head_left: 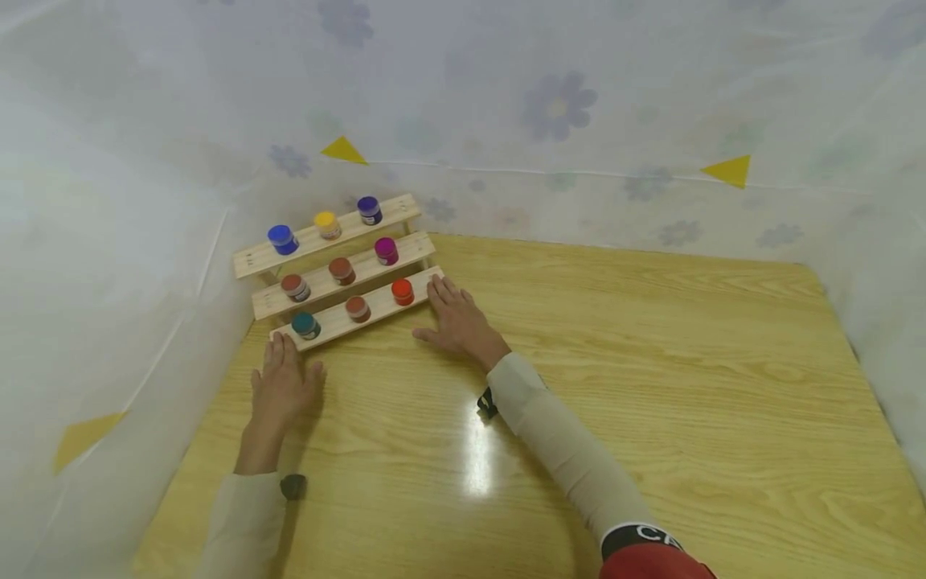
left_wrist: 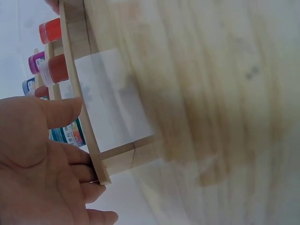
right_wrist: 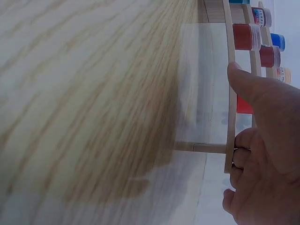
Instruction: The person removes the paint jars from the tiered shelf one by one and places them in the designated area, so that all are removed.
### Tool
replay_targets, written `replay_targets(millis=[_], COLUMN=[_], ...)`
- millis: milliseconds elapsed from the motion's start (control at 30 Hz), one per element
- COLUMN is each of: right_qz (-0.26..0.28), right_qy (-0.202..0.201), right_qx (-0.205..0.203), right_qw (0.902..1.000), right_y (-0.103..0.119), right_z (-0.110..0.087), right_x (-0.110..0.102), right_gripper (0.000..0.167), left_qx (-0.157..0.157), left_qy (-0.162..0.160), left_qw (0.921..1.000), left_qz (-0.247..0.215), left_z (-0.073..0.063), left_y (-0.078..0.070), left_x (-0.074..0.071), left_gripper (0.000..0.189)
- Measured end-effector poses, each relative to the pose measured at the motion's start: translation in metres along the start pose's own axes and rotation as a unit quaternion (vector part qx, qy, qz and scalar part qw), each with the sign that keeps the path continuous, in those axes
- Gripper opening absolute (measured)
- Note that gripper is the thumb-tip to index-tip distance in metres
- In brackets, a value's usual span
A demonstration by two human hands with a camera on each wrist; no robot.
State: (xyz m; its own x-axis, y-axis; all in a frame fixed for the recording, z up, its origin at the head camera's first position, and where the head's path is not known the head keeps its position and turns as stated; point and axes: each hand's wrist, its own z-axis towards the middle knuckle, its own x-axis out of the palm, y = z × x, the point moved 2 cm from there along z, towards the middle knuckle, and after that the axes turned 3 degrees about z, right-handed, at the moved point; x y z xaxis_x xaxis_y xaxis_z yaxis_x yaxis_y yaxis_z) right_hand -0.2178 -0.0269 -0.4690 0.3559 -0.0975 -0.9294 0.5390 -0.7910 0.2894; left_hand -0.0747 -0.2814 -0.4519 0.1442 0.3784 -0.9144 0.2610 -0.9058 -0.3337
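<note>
A three-step wooden rack (head_left: pixel 333 323) stands at the back left of the table, with small lidded paint jars on every step. The lowest step bears a teal jar (head_left: pixel 305 326), a brown jar (head_left: pixel 358 309) and a red jar (head_left: pixel 402 291). At this step's left end, the fingers of my left hand (head_left: pixel 280 390) touch the wood beside the teal jar. My right hand (head_left: pixel 460 323) rests its extended fingers on the opposite end, near the red jar. Both thumbs are spread apart from the fingers, in front of the step. Neither hand holds a jar.
Higher up are a magenta jar (head_left: pixel 387 251), a yellow jar (head_left: pixel 328 225) and a blue jar (head_left: pixel 282 240), among others. A pale flowered sheet (head_left: pixel 506 104) hangs behind and beside the wood-grain table (head_left: pixel 651 386). Yellow triangles (head_left: pixel 729 171) mark the sheet.
</note>
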Motion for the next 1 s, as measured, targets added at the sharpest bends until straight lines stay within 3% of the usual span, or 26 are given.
replay_targets(millis=[267, 500, 733, 1000], right_qz=[0.008, 0.004, -0.025, -0.016], right_qy=[0.007, 0.017, 0.016, 0.011], right_qx=[0.0, 0.006, 0.022, 0.041], right_qw=[0.9999, 0.9998, 0.9993, 0.9989], right_y=[0.001, 0.003, -0.004, -0.018], right_z=[-0.002, -0.001, -0.011, -0.028], right_x=[-0.003, -0.008, -0.012, -0.013], right_gripper=[0.091, 0.09, 0.089, 0.087], left_qx=[-0.005, 0.003, 0.022, 0.04], left_qy=[0.043, 0.035, 0.027, 0.039], left_qw=[0.999, 0.9993, 0.9993, 0.9982], left_qz=[0.015, 0.015, 0.017, 0.02], left_z=[0.0, 0.005, 0.012, 0.022], left_y=[-0.001, 0.004, -0.003, -0.015], left_x=[-0.003, 0.003, 0.007, 0.007], left_gripper=[0.094, 0.095, 0.095, 0.094])
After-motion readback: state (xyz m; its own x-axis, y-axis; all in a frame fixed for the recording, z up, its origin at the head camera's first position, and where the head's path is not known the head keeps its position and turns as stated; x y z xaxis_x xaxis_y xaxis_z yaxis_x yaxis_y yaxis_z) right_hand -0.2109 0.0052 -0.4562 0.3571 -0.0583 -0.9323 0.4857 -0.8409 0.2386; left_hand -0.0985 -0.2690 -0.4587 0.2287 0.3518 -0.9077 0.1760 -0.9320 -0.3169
